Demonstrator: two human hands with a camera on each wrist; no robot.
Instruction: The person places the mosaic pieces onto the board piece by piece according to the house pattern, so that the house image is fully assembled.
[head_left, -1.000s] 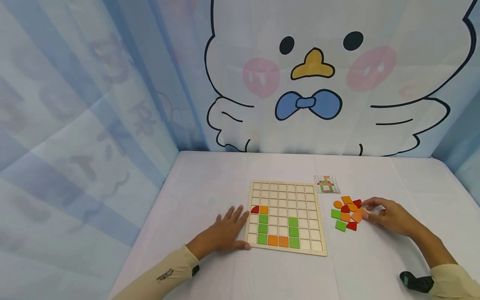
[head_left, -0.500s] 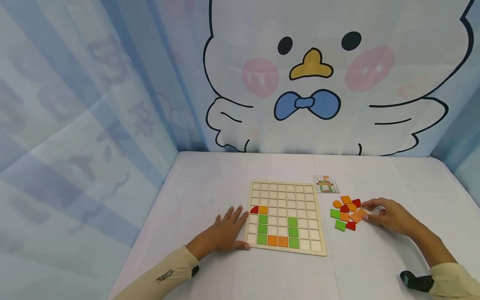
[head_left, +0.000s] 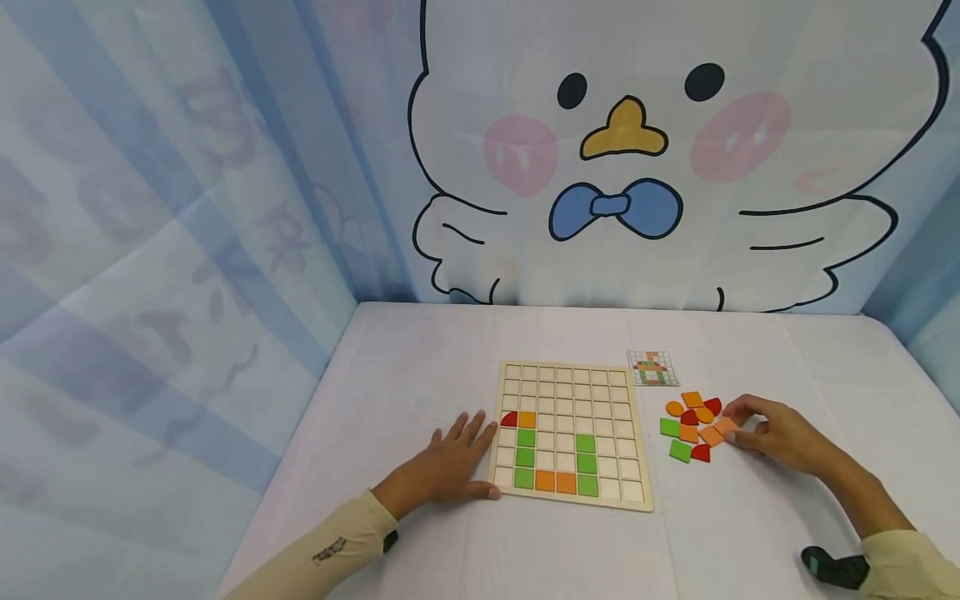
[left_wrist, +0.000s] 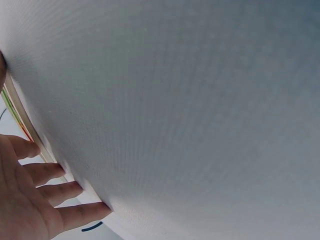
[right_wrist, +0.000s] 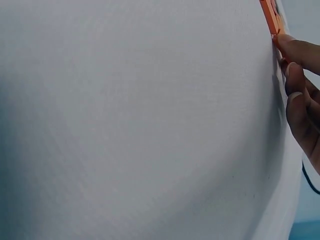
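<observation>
My right hand point(head_left: 783, 433) is at the right edge of a loose pile of tiles, thumb and fingers pinching an orange square tile point(head_left: 726, 426). In the right wrist view the thumb tip meets an orange tile point(right_wrist: 270, 19). Beside it lies another orange square tile point(head_left: 710, 436). My left hand point(head_left: 450, 467) rests on the table with fingers spread, along the left edge of a wooden grid board point(head_left: 630, 433). The board holds a red quarter-round tile point(head_left: 510, 419), an orange tile point(head_left: 527, 420), several green tiles point(head_left: 525, 457) and two orange ones point(head_left: 556, 482) near the bottom.
A small pattern card point(head_left: 653, 368) lies by the board's upper right corner. More tiles in the pile are green squares point(head_left: 680, 451), orange circles point(head_left: 674, 408) and red rounded pieces point(head_left: 701, 453). A printed curtain point(head_left: 615, 267) stands behind the white table point(head_left: 435, 358).
The orange square tile at my right fingers has slid slightly right, showing more of the orange tile beside it. My left hand stays in place.
</observation>
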